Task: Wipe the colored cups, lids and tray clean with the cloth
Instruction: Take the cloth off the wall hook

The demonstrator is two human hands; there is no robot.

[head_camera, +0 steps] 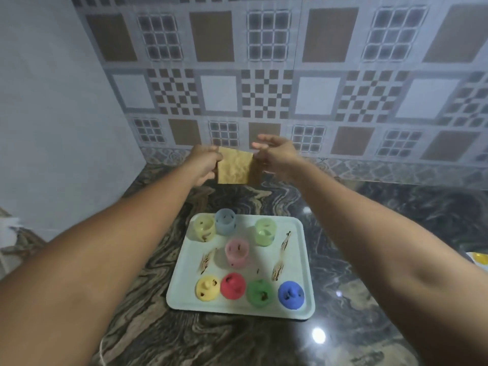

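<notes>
On the marbled desk [237, 344] sits a pale tray [184, 305] streaked with brown smears. Along its near edge lie the yellow lid [207, 288], red lid [233, 285], green lid [260, 292] and blue lid [291, 294]. A pink cup [237, 252] stands mid-tray, with the yellow cup [203, 228], blue cup [225, 221] and green cup [265, 231] behind it. Beyond the tray, in the air, the left hand [204, 163] grips one edge of the tan cloth [234, 169] and the right hand [274, 154] pinches the other, upper fingers spread, before the tiled wall [264, 88]
</notes>
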